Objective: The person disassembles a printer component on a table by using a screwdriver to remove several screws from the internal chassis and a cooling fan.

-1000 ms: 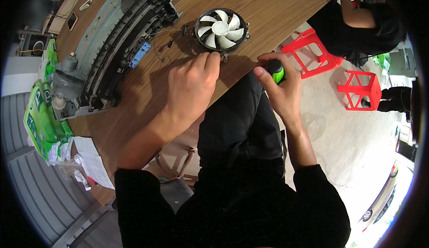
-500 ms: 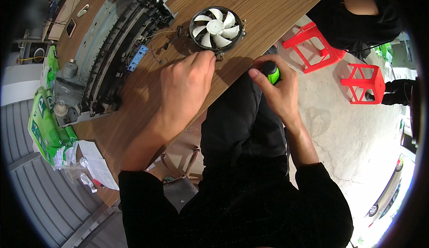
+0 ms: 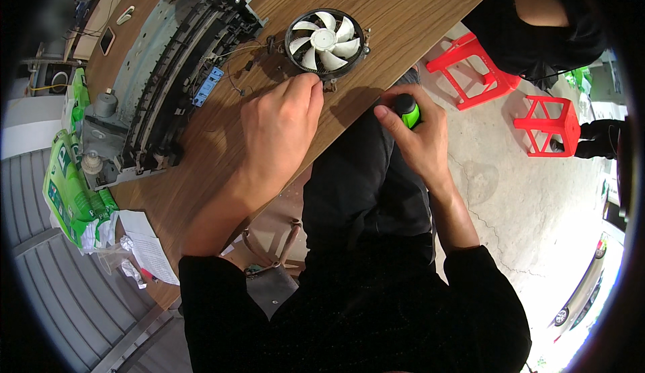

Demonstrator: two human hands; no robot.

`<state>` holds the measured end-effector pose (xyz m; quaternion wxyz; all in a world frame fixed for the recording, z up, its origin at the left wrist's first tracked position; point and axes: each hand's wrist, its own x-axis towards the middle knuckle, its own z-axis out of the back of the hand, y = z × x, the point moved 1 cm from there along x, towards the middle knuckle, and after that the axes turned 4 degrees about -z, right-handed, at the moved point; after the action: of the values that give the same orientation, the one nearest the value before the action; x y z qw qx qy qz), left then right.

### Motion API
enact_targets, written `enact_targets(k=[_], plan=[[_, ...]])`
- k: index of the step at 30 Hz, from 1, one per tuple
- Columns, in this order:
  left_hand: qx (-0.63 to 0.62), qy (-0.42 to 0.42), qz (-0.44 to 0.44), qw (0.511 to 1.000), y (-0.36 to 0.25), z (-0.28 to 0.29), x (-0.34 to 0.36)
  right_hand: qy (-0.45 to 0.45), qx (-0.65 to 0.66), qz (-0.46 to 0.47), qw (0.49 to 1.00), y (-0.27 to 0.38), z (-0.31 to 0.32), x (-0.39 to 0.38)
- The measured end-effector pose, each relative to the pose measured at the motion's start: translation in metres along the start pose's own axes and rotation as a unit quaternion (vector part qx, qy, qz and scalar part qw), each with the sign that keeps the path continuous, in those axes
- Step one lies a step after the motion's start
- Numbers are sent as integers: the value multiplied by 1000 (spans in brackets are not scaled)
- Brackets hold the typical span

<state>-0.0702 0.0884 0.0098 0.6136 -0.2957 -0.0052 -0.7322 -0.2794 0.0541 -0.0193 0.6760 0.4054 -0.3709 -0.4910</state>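
A round cooling fan (image 3: 324,40) with white blades and a black frame lies on the wooden table, small metal lugs at its rim. My left hand (image 3: 281,130) is closed at the near edge of the fan, thumb and forefinger pinched together; what is between the fingertips is hidden. In my right hand (image 3: 424,130), above my thigh just off the table edge, is a green tool handle with a black end (image 3: 406,104). My fingers wrap round it, and the rest of the tool is out of sight.
Left of the fan stands a long printer chassis (image 3: 161,71) with a blue label and loose thin wires. A phone (image 3: 107,40), green packages (image 3: 70,185) and a paper sheet (image 3: 148,245) lie further left. Red stools (image 3: 470,71) and a seated person (image 3: 544,24) are at right.
Almost nothing differs. My left hand shifts very slightly at the fan's edge, and my right hand keeps its hold on the green handle. The fan stays in place.
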Motion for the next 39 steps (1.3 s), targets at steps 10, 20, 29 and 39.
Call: enact_targets(k=[10, 20, 29, 39], plan=[[-77, 15, -12, 997, 4, 2, 4, -38, -11, 15, 999, 7, -3, 13], [-70, -17, -93, 993, 9, -15, 2, 68, -36, 128, 989, 0, -12, 65], [50, -1, -196, 979, 5, -15, -2, 72, -38, 123, 989, -1, -10, 65], [35, -27, -241, 970, 11, -19, -1, 94, -41, 99, 990, -1, -3, 62]])
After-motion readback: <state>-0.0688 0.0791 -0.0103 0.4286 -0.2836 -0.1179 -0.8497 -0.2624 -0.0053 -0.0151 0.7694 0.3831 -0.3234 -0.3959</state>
